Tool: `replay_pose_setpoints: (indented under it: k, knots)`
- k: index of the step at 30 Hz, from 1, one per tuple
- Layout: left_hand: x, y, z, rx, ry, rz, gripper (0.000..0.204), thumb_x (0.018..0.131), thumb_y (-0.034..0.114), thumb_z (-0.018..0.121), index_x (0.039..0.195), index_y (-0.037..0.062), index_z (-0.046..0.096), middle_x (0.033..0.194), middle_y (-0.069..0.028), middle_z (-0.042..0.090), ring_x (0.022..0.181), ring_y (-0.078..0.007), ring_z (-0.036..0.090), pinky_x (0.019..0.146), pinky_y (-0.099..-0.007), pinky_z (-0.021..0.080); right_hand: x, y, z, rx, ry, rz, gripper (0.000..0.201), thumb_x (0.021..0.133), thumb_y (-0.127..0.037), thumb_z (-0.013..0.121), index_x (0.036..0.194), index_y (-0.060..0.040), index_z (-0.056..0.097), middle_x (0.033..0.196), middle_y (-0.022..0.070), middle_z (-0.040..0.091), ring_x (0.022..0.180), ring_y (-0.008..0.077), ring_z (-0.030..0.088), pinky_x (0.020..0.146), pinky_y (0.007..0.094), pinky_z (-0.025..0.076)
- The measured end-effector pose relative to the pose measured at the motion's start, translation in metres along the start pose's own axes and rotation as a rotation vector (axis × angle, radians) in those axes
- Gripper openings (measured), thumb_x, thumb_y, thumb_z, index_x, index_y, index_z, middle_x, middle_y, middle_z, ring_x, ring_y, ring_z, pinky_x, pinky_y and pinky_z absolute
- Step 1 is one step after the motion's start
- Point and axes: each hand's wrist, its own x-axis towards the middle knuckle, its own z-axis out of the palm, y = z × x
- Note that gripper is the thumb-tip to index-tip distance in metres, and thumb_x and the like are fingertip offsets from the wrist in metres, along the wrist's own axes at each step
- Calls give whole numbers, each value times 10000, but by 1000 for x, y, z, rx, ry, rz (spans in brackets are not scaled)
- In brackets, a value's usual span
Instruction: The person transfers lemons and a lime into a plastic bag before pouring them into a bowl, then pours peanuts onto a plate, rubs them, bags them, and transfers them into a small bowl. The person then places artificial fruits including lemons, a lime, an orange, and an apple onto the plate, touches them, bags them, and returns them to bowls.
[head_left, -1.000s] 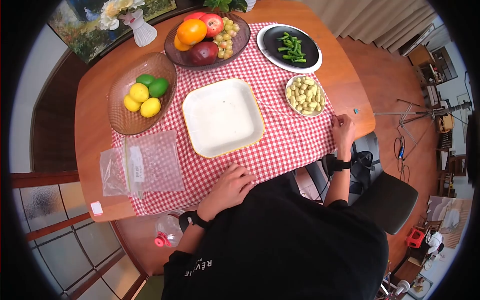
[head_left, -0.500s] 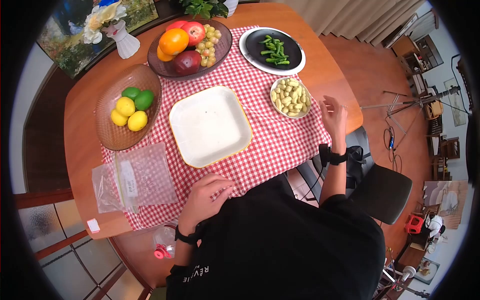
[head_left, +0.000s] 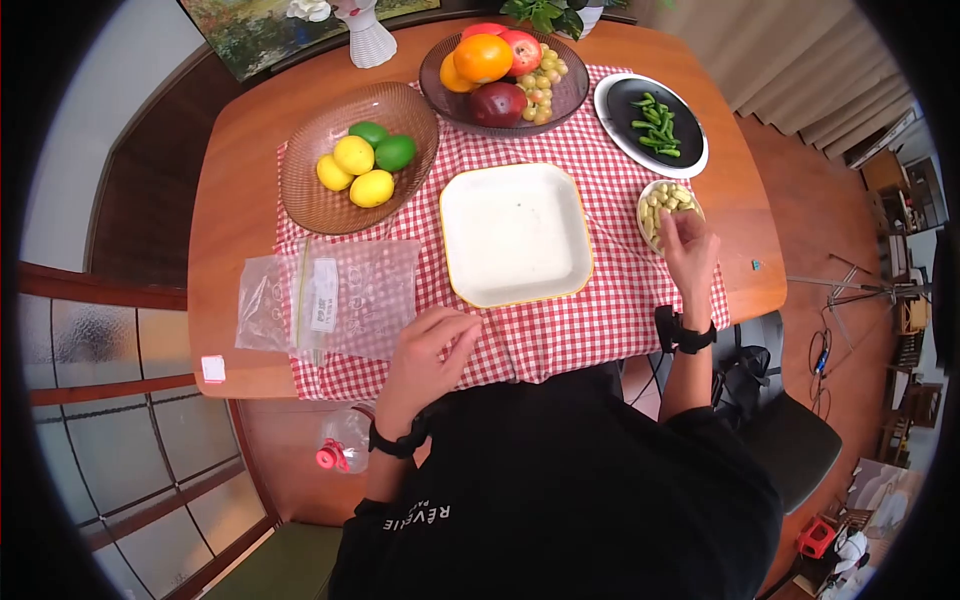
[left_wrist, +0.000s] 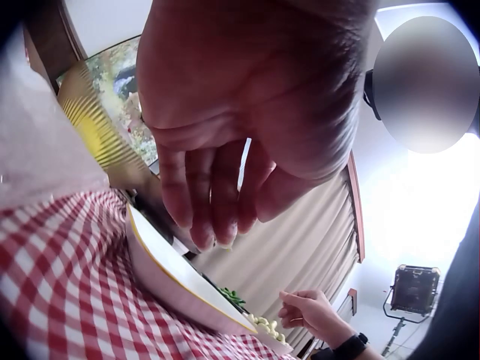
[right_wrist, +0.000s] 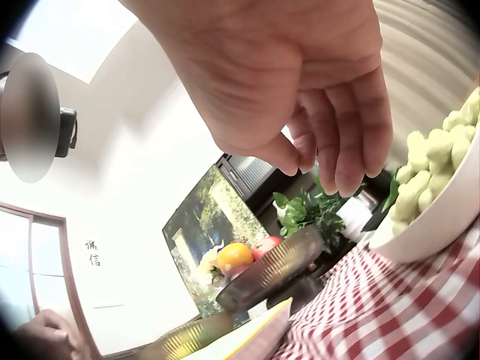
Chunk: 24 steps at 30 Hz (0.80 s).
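Observation:
The right hand [head_left: 692,258] hovers over the near edge of a small white bowl [head_left: 642,222] of peanuts [head_left: 664,200]. In the right wrist view this hand [right_wrist: 300,90] has loosely bent fingers with nothing between them, beside the bowl [right_wrist: 431,231]. The left hand [head_left: 428,362] is near the table's front edge, left of the square white dish's [head_left: 515,240] near corner. Its fingers hang relaxed and hold nothing in the left wrist view, where the hand [left_wrist: 247,90] is above the checked cloth [left_wrist: 82,277].
A plastic zip bag [head_left: 365,300] lies front left. Behind it stands a brown bowl [head_left: 305,190] with lemons and limes. A fruit bowl [head_left: 435,85] is at the back, and a black-and-white plate [head_left: 625,145] of green peppers at back right.
The right hand has moved from the cloth's right edge to over the peanut bowl. The left hand has lifted a little from the table edge. The head view has shifted.

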Motion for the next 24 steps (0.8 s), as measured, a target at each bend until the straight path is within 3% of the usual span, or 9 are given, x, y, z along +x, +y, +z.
replay_pose_setpoints:
  k: [5,7,9,13,15,19,22,23,24]
  knots:
    - [10,2,-34,157,71,-20,115,940,28,755,1048,-5,774,1000,-157,757,899,-283,741,801,-361,574,-5,-13,30,131,-89,-2,196,997,-161,765,939,23,733,711,44,734,590,81,651,553,257,494]
    - [16,2,-48,294,109,44,147,944,45,755,1078,-16,760,999,-168,733,880,-333,724,773,-388,570,-3,-18,39,135,-77,-30,162,997,-144,757,988,17,742,721,42,737,605,85,662,566,256,508]
    - [21,-1,-62,317,108,54,170,929,38,758,1090,-17,754,1020,-183,729,905,-359,723,804,-403,572,2,-24,44,224,-126,-36,141,995,-130,751,1005,11,752,719,48,737,616,90,674,582,258,523]
    - [37,5,-83,438,115,25,203,914,30,754,1112,-16,745,1090,-203,730,1011,-401,706,900,-439,564,19,-44,51,136,-190,-48,135,971,-119,773,1014,8,783,735,76,754,628,117,687,596,276,535]
    - [53,3,-94,559,149,123,231,916,42,757,1139,-15,737,1115,-203,732,1063,-406,695,949,-451,549,29,-53,59,112,-174,-106,156,967,-146,783,993,7,795,720,95,745,584,137,658,573,297,517]
    - [94,-19,-126,706,87,78,497,896,78,792,1370,39,649,1394,-248,627,1286,-441,594,1100,-474,481,48,-57,82,150,-165,-263,232,953,-234,810,948,-2,796,618,105,673,500,161,586,519,339,455]
    - [126,-43,-144,862,26,20,744,831,89,843,1510,75,539,1512,-245,535,1411,-437,505,1154,-479,449,53,-50,96,86,-75,-376,259,948,-272,823,875,-26,789,534,89,614,424,163,528,466,336,412]
    - [137,-53,-150,882,36,18,744,831,89,843,1510,75,539,1512,-245,535,1411,-437,505,1154,-479,449,54,-44,99,108,-74,-384,259,948,-272,823,875,-26,789,534,89,614,424,163,528,466,336,412]
    - [147,-63,-155,916,-66,-30,859,792,132,888,1552,103,491,1569,-268,466,1462,-453,446,1202,-480,409,53,-37,99,140,-83,-347,268,954,-278,818,870,-26,788,529,84,606,422,157,518,464,332,403]
